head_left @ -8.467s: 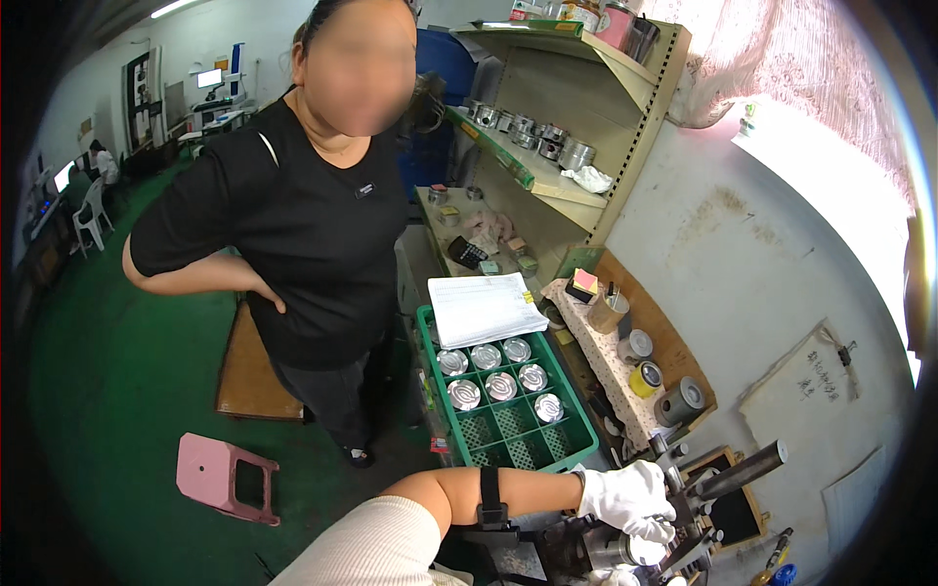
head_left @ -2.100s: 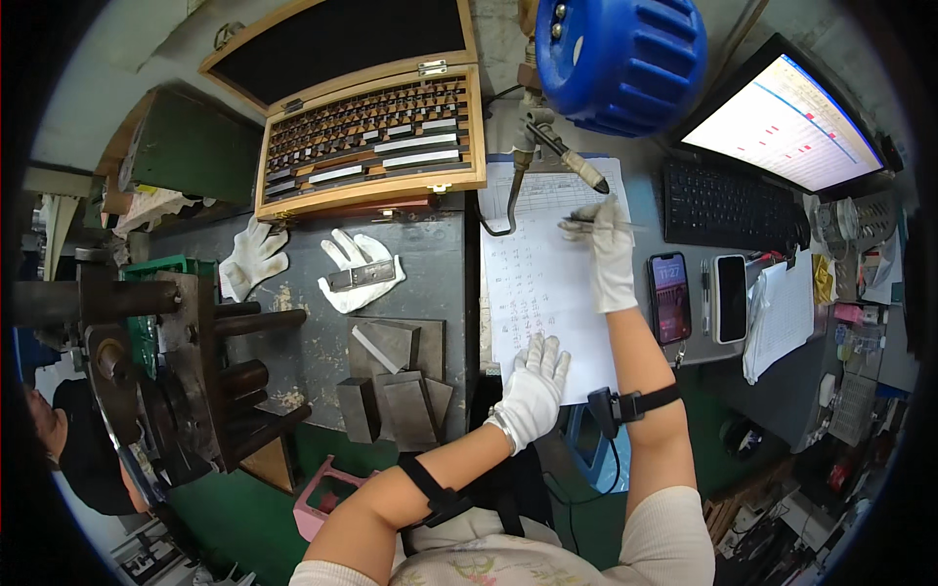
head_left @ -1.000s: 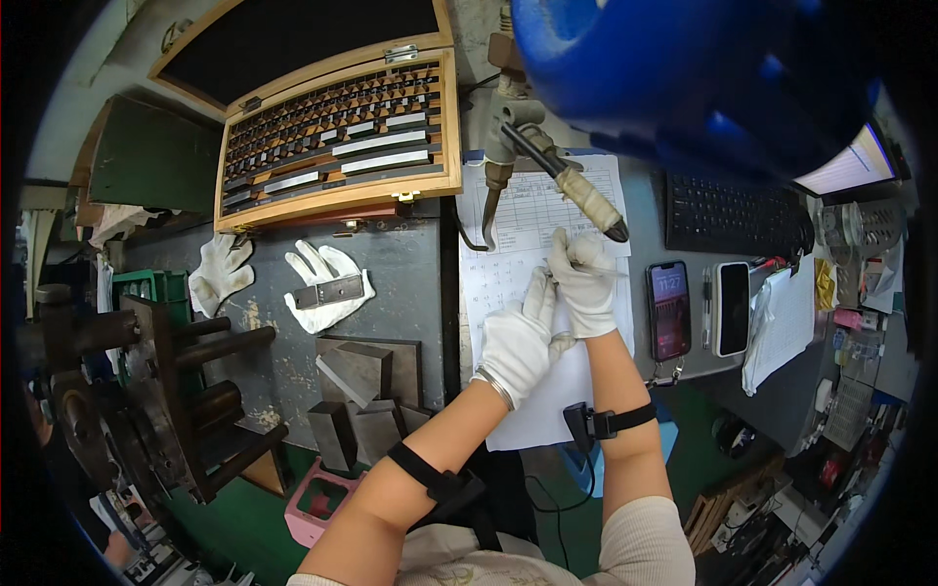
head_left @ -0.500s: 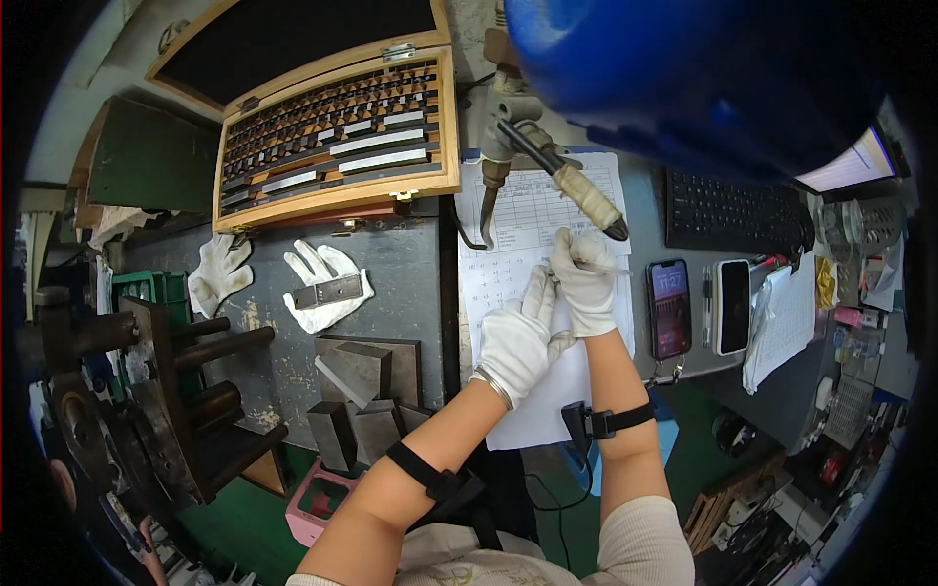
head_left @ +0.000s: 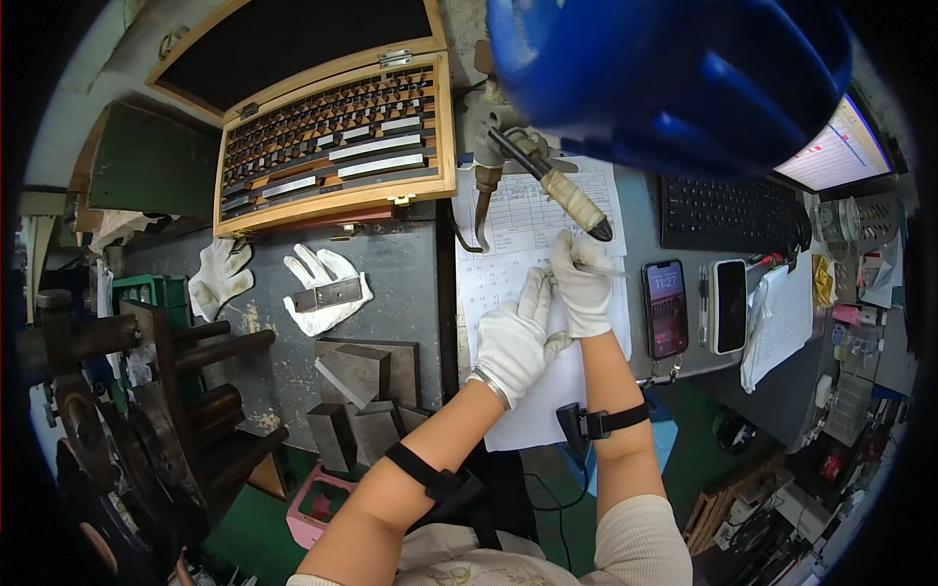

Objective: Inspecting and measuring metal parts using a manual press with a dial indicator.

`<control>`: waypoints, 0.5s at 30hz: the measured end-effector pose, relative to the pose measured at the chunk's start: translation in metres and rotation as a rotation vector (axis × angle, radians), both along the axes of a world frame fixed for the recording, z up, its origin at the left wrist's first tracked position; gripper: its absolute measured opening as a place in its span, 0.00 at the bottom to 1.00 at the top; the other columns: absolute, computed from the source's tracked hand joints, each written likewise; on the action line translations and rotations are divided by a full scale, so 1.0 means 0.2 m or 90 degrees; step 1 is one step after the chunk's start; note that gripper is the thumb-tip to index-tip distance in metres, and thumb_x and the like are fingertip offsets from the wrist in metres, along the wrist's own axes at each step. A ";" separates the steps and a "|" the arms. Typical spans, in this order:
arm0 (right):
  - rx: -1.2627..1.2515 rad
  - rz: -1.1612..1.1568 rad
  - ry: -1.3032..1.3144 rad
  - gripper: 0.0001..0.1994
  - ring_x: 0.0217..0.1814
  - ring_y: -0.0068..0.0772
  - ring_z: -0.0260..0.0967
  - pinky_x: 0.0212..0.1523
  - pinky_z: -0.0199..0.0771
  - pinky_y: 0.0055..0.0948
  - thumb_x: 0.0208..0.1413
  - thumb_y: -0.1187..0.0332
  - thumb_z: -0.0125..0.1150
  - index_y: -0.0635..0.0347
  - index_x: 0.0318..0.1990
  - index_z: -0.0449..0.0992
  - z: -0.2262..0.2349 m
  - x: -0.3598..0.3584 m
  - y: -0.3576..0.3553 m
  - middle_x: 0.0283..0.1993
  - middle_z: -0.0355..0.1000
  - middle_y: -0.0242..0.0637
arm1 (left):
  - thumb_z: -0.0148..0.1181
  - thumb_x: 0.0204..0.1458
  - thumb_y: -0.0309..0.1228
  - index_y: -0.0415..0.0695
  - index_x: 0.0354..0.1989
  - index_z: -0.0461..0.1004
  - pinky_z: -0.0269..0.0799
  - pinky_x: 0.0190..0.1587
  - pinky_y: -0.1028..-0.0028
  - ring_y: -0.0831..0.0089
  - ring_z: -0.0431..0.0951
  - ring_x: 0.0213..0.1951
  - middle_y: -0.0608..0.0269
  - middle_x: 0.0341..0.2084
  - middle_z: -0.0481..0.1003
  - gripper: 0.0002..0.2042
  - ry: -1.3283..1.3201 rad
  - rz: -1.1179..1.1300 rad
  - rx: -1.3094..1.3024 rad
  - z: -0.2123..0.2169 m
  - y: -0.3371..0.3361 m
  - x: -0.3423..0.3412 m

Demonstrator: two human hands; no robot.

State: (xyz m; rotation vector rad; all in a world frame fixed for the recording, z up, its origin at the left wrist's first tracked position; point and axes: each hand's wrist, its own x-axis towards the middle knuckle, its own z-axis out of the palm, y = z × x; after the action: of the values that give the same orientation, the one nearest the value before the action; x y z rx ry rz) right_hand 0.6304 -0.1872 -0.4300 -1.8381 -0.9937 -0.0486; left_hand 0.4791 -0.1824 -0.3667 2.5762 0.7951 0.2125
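My right hand (head_left: 583, 291), in a white glove, is closed around a slim pale pen (head_left: 606, 271) over a white sheet (head_left: 528, 420) with rows of small handwriting. The pen's tip is hidden by the fingers. Beside it, my left hand (head_left: 512, 342), also gloved, lies on the same sheet with its fingers stretched out toward the right hand. A printed form (head_left: 578, 183) with a table of rows lies beyond the sheet. Above the form, a metal fitting (head_left: 486, 186) with a curved tube carries a black handle wrapped in tape (head_left: 575, 200).
At the left stand an open wooden case (head_left: 450, 137) of gauge blocks, a glove with a metal plate (head_left: 327, 294) on it, and several steel blocks (head_left: 362, 376). To the right are a keyboard (head_left: 728, 213), two phones (head_left: 665, 308) and a notepad (head_left: 782, 322). A blue rounded object (head_left: 674, 78) covers the top.
The view has shifted slightly, and the blue object at the top sits farther left, uncovering more of the screen. My left hand stays on the sheet; my right hand keeps the pen.
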 end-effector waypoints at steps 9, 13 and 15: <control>0.018 0.012 -0.061 0.20 0.17 0.43 0.59 0.20 0.56 0.41 0.51 0.78 0.66 0.57 0.15 0.61 0.04 -0.01 0.01 0.15 0.59 0.40 | 0.69 0.46 0.50 0.32 0.67 0.63 0.78 0.37 0.60 0.53 0.79 0.33 0.38 0.67 0.63 0.44 0.012 0.003 -0.005 0.00 0.00 -0.01; 0.020 0.004 -0.002 0.19 0.17 0.42 0.58 0.20 0.56 0.40 0.52 0.78 0.65 0.58 0.15 0.62 0.05 -0.01 0.01 0.15 0.60 0.41 | 0.69 0.46 0.50 0.33 0.67 0.62 0.78 0.38 0.60 0.53 0.79 0.33 0.39 0.67 0.62 0.44 0.021 0.004 -0.018 0.01 0.00 -0.01; 0.035 0.012 -0.028 0.19 0.17 0.42 0.58 0.20 0.56 0.40 0.53 0.78 0.64 0.58 0.15 0.62 0.05 -0.01 0.01 0.15 0.60 0.41 | 0.69 0.46 0.50 0.33 0.68 0.62 0.78 0.38 0.60 0.53 0.79 0.33 0.39 0.67 0.62 0.44 0.020 0.005 -0.018 0.00 0.00 -0.01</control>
State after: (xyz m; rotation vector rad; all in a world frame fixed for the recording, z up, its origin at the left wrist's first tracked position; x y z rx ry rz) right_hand 0.6285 -0.1847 -0.4197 -1.7834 -1.0311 -0.1050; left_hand 0.4776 -0.1832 -0.3676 2.5564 0.8150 0.1620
